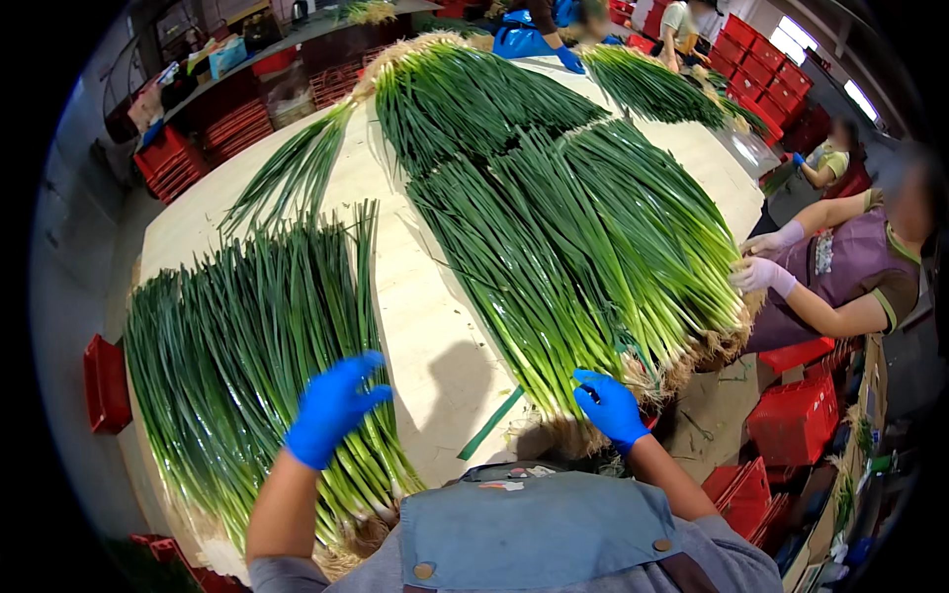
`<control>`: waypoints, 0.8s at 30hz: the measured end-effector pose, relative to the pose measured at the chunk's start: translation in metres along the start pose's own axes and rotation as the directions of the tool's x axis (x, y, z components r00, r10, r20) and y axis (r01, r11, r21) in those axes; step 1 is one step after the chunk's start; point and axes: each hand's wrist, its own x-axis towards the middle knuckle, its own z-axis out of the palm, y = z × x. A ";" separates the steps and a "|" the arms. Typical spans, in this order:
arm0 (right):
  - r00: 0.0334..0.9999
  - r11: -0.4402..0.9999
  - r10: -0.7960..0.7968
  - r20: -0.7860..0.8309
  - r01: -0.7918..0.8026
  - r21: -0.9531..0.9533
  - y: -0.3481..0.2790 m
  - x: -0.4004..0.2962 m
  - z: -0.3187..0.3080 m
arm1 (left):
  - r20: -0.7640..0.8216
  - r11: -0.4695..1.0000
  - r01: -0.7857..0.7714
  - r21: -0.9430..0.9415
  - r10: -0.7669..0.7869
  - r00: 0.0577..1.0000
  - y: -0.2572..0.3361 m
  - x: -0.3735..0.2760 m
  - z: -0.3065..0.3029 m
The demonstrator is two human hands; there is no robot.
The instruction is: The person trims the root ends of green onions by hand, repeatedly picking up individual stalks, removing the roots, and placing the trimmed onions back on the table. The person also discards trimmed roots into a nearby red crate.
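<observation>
Spring onions with roots attached lie in rows on a pale wooden table (pixel 422 326). My left hand (pixel 337 411), in a blue glove, is over the right side of the left pile of spring onions (pixel 245 356). Its thumb and fingers are apart, with nothing seen between them. My right hand (pixel 612 408), also blue-gloved, is at the pale stems of the middle pile (pixel 511 296), near the root ends. A gap shows between its thumb and forefinger; whether it touches the stems is hard to tell. A flat green strip (pixel 491 424) lies between the piles.
At right, a co-worker's white-gloved hands (pixel 764 259) touch the root ends of another pile (pixel 652 222). More spring onions (pixel 474 96) lie at the far side, near another person's blue glove (pixel 569 59). Red crates (pixel 793 415) stand by the table's right edge.
</observation>
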 end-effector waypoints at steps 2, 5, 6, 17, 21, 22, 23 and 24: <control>0.995 0.995 -0.099 0.005 0.099 0.023 0.003 -0.002 0.004 | 0.323 0.998 -0.003 0.063 -0.017 0.946 0.015 0.018 0.053; 0.964 0.994 -0.109 0.243 0.100 0.051 -0.022 0.001 0.018 | 0.519 0.922 -0.252 0.293 0.068 0.852 0.012 0.022 0.156; 0.915 0.996 -0.087 0.395 0.066 0.065 -0.030 0.003 0.024 | 0.484 0.919 -0.250 0.307 0.075 0.872 0.021 0.018 0.178; 0.866 0.961 -0.079 0.494 0.199 -0.194 -0.018 0.007 0.088 | 0.533 0.757 0.210 -0.618 0.208 0.820 0.015 0.022 0.201; 0.938 0.885 -0.110 0.327 -0.057 0.462 0.002 0.016 0.052 | 0.597 0.480 0.497 -0.722 0.070 0.799 0.023 0.038 0.185; 0.966 0.784 -0.101 0.239 -0.071 0.617 0.003 0.018 0.046 | 0.620 0.492 0.540 -0.683 -0.001 0.784 0.018 0.045 0.196; 0.971 0.756 -0.079 0.226 -0.089 0.649 0.002 0.021 0.040 | 0.617 0.530 0.521 -0.669 0.005 0.787 0.014 0.049 0.205; 0.976 0.724 -0.054 0.211 -0.108 0.682 -0.005 0.023 0.030 | 0.616 0.570 0.502 -0.651 0.010 0.788 0.010 0.054 0.216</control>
